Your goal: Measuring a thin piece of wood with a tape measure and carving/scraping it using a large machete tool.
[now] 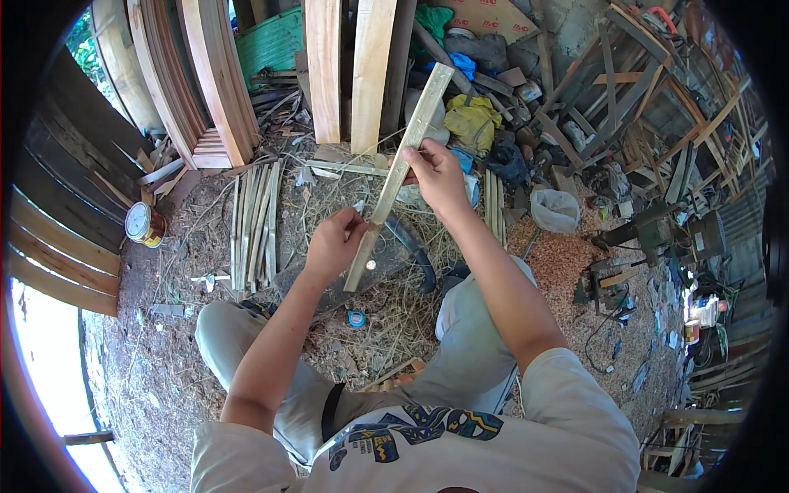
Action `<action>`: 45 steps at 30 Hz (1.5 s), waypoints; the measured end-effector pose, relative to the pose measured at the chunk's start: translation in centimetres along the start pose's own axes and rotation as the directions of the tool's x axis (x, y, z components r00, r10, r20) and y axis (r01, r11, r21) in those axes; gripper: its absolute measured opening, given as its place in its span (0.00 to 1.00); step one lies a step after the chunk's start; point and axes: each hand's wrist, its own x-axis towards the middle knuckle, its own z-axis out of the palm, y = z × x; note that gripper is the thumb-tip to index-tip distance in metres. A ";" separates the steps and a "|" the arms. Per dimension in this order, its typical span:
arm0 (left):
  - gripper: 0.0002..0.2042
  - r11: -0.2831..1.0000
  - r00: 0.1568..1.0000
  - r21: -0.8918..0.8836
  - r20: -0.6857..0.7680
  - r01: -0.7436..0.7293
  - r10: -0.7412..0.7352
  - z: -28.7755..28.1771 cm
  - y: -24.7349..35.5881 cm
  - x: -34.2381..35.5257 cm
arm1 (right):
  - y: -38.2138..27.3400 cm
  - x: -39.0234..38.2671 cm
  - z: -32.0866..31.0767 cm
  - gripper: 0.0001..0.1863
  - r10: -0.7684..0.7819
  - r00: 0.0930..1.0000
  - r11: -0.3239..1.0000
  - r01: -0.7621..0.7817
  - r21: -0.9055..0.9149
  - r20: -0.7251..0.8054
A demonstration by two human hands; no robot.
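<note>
A long, flat wooden slat [394,175] is held slanting in front of me, its upper end leaning away to the right. My right hand [438,175] grips it above the middle, thumb across its face. Lower down, the closed fingers of my left hand [334,244] pinch the slat's left edge; the fingertips are partly hidden. Beneath the slat, a dark, curved tool [415,251] resembling a large knife lies on the ground. A small blue tape measure [356,318] rests between my legs.
Bundled thin slats [256,226] lie on the left, near a paint can [145,223]. Tall boards [325,74] stand ahead. To the right are a whitish plastic container [555,210], wood shavings [559,267] and a dark machine [657,234]. Scrap wood [616,99] is piled behind.
</note>
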 end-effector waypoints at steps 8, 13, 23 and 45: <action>0.09 0.976 0.973 -0.128 -0.129 0.176 -0.192 -1.6 -1.0 0.6 | 2.8 0.5 -0.4 0.13 -0.019 0.993 0.944 0.056 -0.325 0.117; 0.09 0.989 0.946 -0.106 -0.319 -0.100 0.061 -4.0 -0.4 1.3 | 3.3 -0.7 1.5 0.13 0.034 0.975 0.920 0.055 -0.387 0.218; 0.11 0.956 0.896 -0.038 -0.361 -0.291 0.259 -6.5 -0.3 1.2 | 4.6 -4.3 6.7 0.15 0.132 0.917 0.876 0.070 -0.477 0.377; 0.12 0.989 0.880 -0.148 -0.465 0.025 -0.092 -10.2 -0.8 -3.2 | 37.5 -27.9 6.8 0.16 0.522 0.688 0.282 0.418 -0.864 0.504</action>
